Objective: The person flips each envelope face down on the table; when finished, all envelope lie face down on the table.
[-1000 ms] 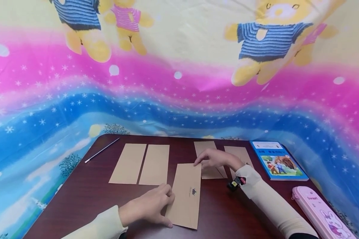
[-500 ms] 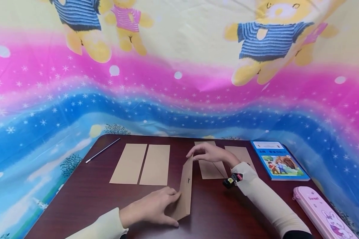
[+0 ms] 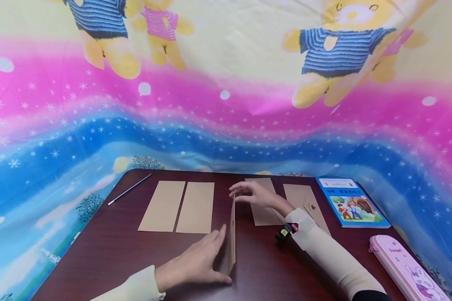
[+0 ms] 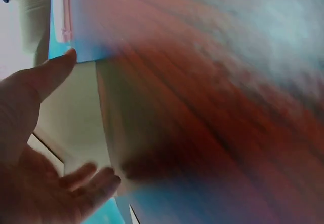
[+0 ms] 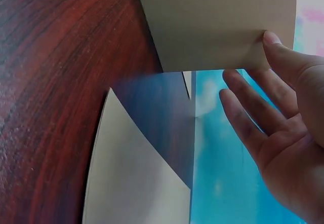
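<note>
Envelope (image 3: pixel 232 236) stands upright on its long edge on the table (image 3: pixel 273 267), between both hands; I see the right hand (image 3: pixel 254 195) pinching its far end, the left hand (image 3: pixel 193 261) released, fingers extended beside the near end.

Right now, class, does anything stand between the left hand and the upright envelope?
Nothing visible does: no object lies between the left hand and the upright envelope, whose far end the right hand holds.
</note>
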Tool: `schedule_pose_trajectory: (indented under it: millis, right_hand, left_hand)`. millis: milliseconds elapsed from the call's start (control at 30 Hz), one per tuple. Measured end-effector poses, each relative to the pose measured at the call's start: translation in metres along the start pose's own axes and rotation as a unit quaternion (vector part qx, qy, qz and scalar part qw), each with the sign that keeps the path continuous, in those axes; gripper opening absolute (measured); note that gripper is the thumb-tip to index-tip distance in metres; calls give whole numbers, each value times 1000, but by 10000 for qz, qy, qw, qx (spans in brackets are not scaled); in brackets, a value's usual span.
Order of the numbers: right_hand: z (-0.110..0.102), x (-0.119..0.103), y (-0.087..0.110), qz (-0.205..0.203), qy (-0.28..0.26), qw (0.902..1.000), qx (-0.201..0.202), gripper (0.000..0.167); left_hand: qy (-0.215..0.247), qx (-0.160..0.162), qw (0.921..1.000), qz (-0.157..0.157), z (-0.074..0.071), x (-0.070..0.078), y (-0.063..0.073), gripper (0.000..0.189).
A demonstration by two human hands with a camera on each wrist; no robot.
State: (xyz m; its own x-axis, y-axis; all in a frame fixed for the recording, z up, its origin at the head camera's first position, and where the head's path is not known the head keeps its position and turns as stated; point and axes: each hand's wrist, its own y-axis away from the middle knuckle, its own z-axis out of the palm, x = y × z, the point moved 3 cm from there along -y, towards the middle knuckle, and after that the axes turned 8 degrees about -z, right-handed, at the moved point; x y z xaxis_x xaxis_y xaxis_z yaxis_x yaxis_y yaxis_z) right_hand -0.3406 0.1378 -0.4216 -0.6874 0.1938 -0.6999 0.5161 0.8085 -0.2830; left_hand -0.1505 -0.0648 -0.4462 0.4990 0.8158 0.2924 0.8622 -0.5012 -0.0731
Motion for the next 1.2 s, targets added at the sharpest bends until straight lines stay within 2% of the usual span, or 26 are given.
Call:
schedule_pose_trajectory:
  millis: [100, 200, 333, 433, 633, 733, 833, 1033, 1200]
  right_hand:
    - [2, 2, 0, 36, 71, 10000, -49, 33]
    - [3, 3, 0, 128, 110, 9998, -92, 32]
    - [3, 3, -2, 204, 184, 9995, -169, 32]
    - [4, 3, -3, 185, 307, 9991, -236, 35]
    - [9, 5, -4, 52, 363, 9988, -329, 36]
    - [14, 9, -4, 58, 339, 9987, -389, 34]
    - [20, 15, -3, 205, 331, 9981, -473, 33]
    - [26, 22, 3, 533, 523, 9959, -510, 30]
    - [29, 21, 5, 729, 721, 9930, -590, 28]
  left_hand:
    - [307, 357, 9989, -6, -3, 2, 0, 145]
    - [379, 795, 9954, 376, -8, 5, 0, 144]
    - [293, 1292, 9863, 985, -16, 8, 2, 120]
    - [312, 1620, 9763, 1401, -21, 10, 3, 100]
    - [405, 2110, 9562, 1987, -29, 12, 4, 69]
    - [349, 2261, 9496, 2144, -30, 12, 4, 65]
    - [356, 2291, 9477, 2194, -30, 11, 5, 64]
    - [394, 2281, 9478, 2193, -29, 11, 6, 65]
    - [488, 2198, 9516, 2092, -29, 10, 6, 68]
